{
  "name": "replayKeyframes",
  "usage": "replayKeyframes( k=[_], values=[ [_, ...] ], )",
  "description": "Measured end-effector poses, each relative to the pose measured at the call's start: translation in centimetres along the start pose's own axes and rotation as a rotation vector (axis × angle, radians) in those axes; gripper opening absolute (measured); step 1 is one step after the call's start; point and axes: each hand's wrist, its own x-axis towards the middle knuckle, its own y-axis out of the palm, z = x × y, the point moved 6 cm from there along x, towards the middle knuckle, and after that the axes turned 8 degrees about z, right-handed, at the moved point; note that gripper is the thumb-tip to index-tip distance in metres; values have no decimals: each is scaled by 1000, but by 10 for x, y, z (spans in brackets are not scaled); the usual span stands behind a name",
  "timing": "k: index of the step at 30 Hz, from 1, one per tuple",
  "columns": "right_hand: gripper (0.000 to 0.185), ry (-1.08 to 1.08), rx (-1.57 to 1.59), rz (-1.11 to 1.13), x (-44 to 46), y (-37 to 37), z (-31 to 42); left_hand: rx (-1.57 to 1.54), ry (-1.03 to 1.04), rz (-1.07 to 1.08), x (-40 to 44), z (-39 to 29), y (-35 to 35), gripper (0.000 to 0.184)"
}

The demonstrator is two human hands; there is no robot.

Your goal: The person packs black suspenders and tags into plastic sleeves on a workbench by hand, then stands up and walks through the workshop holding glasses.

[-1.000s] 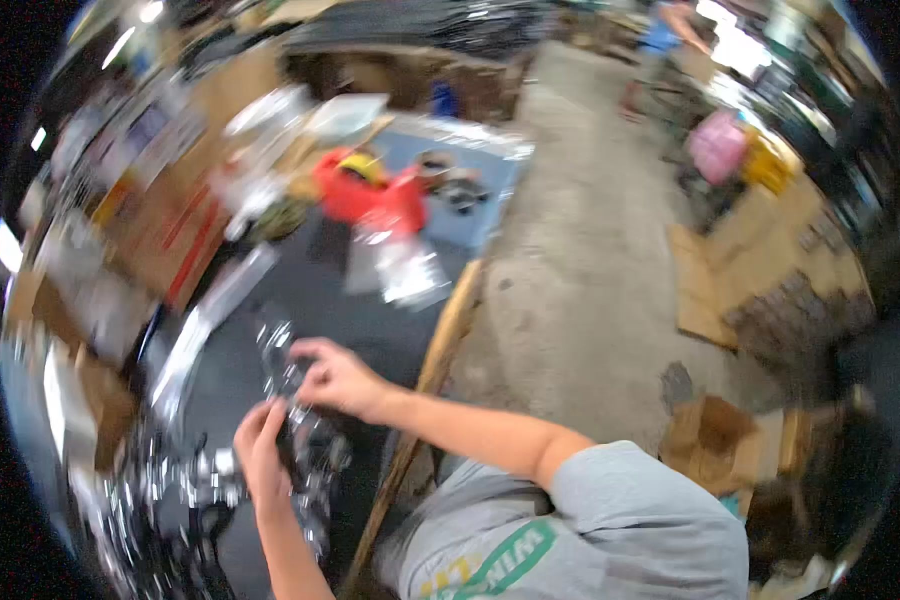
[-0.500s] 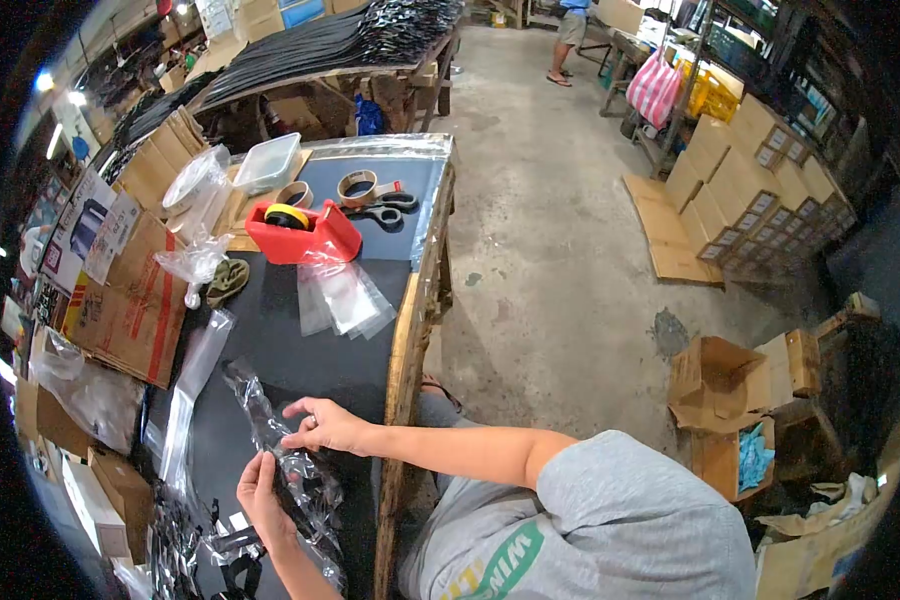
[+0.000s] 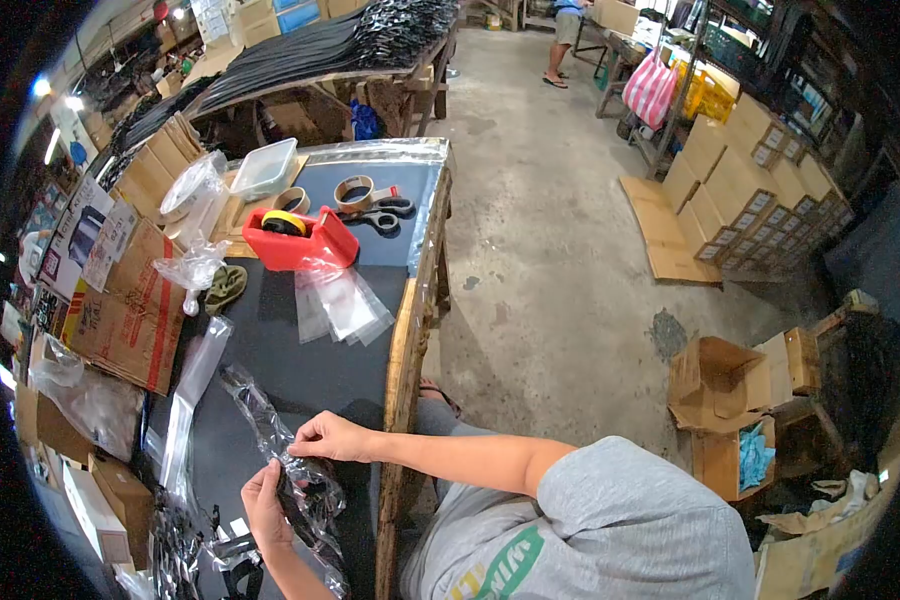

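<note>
A long clear plastic bag [image 3: 255, 405] with something dark inside lies along the dark tabletop at the near edge. My left hand [image 3: 267, 505] pinches its left side between thumb and fingers. Just above and to the right, my right hand [image 3: 332, 438] pinches the same bag, knuckles up. What is inside the bag cannot be made out through the shiny film. Left of my hands lies a stack of long flat clear bags [image 3: 192, 400], and a heap of black straps in plastic [image 3: 175, 535] sits below it.
Further up the table stand a red tape dispenser [image 3: 300, 240], small clear bags [image 3: 340, 305], scissors [image 3: 380, 215], a brown tape roll [image 3: 354, 194] and a clear plastic tub [image 3: 265, 170]. Cardboard boxes [image 3: 740, 190] are stacked on the floor right; another person [image 3: 567, 35] stands far back.
My right hand has moved slightly down and its fingers have closed from a looser spread into a pinch on the bag. My left hand stays nearly in place.
</note>
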Motion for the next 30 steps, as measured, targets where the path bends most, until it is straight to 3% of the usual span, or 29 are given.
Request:
replayKeyframes(
  k=[5,27,30],
  values=[
    [24,-117,-29,-19,-3,0,6,11,50,-33,3,0,1,20],
    [28,-160,-86,0,-2,2,2,109,134,-48,-4,-3,-1,19],
    [33,-169,62,-3,-1,3,6,61,157,-60,-1,-2,-6,19]
  ],
)
